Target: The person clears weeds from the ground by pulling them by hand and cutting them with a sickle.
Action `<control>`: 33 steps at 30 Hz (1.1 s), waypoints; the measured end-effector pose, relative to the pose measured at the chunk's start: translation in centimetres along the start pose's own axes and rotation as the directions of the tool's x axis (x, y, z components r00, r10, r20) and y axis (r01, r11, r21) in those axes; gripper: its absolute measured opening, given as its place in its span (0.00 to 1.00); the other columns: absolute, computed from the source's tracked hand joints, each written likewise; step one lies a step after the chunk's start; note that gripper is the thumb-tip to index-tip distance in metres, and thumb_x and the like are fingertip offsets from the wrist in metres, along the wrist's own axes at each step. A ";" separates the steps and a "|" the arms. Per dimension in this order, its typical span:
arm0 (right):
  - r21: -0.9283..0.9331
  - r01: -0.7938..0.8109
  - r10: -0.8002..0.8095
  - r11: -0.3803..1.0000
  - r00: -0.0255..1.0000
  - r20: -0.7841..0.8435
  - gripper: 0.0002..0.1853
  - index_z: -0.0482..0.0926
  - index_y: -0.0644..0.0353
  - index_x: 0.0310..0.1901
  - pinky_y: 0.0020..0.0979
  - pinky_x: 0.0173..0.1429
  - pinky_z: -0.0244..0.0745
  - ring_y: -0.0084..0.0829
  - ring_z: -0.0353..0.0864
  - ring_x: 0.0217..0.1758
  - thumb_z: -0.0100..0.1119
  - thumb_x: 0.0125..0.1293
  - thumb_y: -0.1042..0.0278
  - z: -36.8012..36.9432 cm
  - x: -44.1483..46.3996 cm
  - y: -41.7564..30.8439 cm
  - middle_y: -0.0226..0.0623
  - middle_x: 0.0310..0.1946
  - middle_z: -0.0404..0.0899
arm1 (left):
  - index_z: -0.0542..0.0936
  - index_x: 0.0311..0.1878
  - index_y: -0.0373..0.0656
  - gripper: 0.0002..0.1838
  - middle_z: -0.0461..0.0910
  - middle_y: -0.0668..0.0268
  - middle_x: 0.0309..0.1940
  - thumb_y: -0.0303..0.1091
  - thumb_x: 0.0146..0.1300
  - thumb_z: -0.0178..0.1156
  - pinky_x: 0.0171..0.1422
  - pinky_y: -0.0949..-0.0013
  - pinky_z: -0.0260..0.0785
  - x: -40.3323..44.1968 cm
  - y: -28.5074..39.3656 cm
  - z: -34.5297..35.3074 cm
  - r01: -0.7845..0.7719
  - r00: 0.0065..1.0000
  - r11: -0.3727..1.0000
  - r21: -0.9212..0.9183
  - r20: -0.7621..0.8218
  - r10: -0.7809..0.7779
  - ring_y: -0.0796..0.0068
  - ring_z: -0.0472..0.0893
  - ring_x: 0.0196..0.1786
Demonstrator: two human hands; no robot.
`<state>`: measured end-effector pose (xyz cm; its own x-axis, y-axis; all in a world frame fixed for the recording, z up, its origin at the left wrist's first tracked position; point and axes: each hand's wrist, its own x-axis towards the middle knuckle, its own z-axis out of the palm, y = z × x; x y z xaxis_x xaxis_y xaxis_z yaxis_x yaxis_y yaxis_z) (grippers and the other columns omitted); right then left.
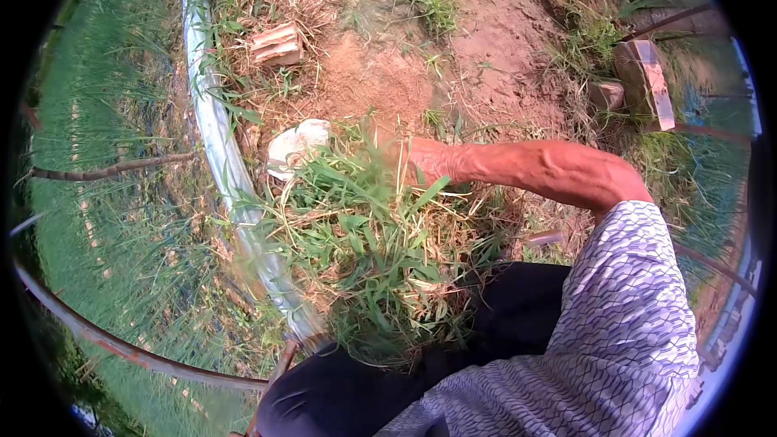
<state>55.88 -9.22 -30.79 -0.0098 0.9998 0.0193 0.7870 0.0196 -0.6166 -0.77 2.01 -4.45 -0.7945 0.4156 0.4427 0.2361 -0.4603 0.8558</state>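
Right hand (422, 160) at the grass heap's (364, 235) upper right; fingers blurred among blades, grip cannot be told. Heap lies toward the path's (510, 61) left edge, beside silvery plastic (214, 121), near pale lump (293, 146).

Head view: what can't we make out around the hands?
All in the head view:
- Right hand: fingers lost in blurred grass; grip unclear.
- Left hand: not visible.
- Under the grass: covered.
- Pale plastic strip: lower end blurred, its continuation hidden by the knee.
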 end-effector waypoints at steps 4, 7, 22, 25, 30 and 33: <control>0.165 -0.256 0.183 0.953 0.914 0.362 0.14 0.73 0.62 0.28 0.43 0.28 0.71 0.49 0.77 0.24 0.55 0.62 0.58 -9.5 -2.3 -7.3 0.46 0.18 0.74 | 0.76 0.42 0.48 0.08 0.69 0.67 0.27 0.37 0.62 0.59 0.31 0.64 0.68 -0.3 0.7 0.7 0.040 0.996 0.999 -0.007 0.081 -0.040 0.69 0.70 0.28; 0.381 -0.074 -0.129 0.922 0.868 0.480 0.18 0.71 0.61 0.22 0.42 0.25 0.64 0.46 0.70 0.20 0.55 0.62 0.57 -8.6 -7.3 -12.2 0.45 0.16 0.68 | 0.75 0.39 0.47 0.06 0.66 0.69 0.25 0.37 0.63 0.58 0.30 0.66 0.65 -0.1 0.9 1.4 0.060 0.988 0.998 0.002 0.145 -0.059 0.71 0.68 0.25; 0.023 -0.491 0.484 0.871 0.865 0.131 0.18 0.67 0.60 0.51 0.47 0.41 0.74 0.50 0.78 0.38 0.57 0.62 0.64 -7.8 -5.1 -3.7 0.50 0.33 0.74 | 0.69 0.26 0.45 0.14 0.54 0.76 0.14 0.36 0.67 0.56 0.24 0.73 0.50 1.7 3.0 -0.1 0.203 0.907 0.978 0.036 0.368 -0.202 0.82 0.56 0.15; -0.007 -0.327 0.326 0.945 0.944 -0.058 0.35 0.60 0.53 0.66 0.43 0.48 0.74 0.48 0.71 0.54 0.61 0.56 0.67 -5.9 -1.3 -3.3 0.47 0.48 0.70 | 0.69 0.27 0.47 0.12 0.53 0.77 0.13 0.36 0.68 0.55 0.23 0.75 0.50 -4.4 5.5 3.0 0.190 0.921 0.971 0.147 0.316 -0.228 0.82 0.55 0.15; -0.242 -0.005 -0.106 0.970 0.889 -0.445 0.26 0.67 0.54 0.59 0.41 0.43 0.75 0.45 0.73 0.55 0.59 0.57 0.69 -0.8 4.9 -1.8 0.46 0.48 0.73 | 0.68 0.26 0.47 0.13 0.53 0.77 0.12 0.36 0.66 0.56 0.23 0.74 0.52 -10.3 8.3 5.4 0.125 0.891 0.989 0.080 0.430 -0.147 0.82 0.57 0.14; -0.086 0.063 -0.096 0.994 0.882 -0.462 0.19 0.72 0.55 0.50 0.35 0.41 0.73 0.41 0.76 0.46 0.60 0.55 0.68 0.7 7.0 -1.9 0.39 0.38 0.76 | 0.68 0.27 0.47 0.12 0.55 0.75 0.14 0.36 0.65 0.57 0.23 0.73 0.54 -10.6 7.7 6.0 0.080 0.934 0.987 0.142 0.335 -0.124 0.81 0.58 0.16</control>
<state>53.83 -2.22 -30.03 0.2005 0.8755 0.4396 0.8347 0.0822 -0.5445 12.81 -1.18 -0.95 -0.5836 0.7083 0.3971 0.2485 -0.3097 0.9178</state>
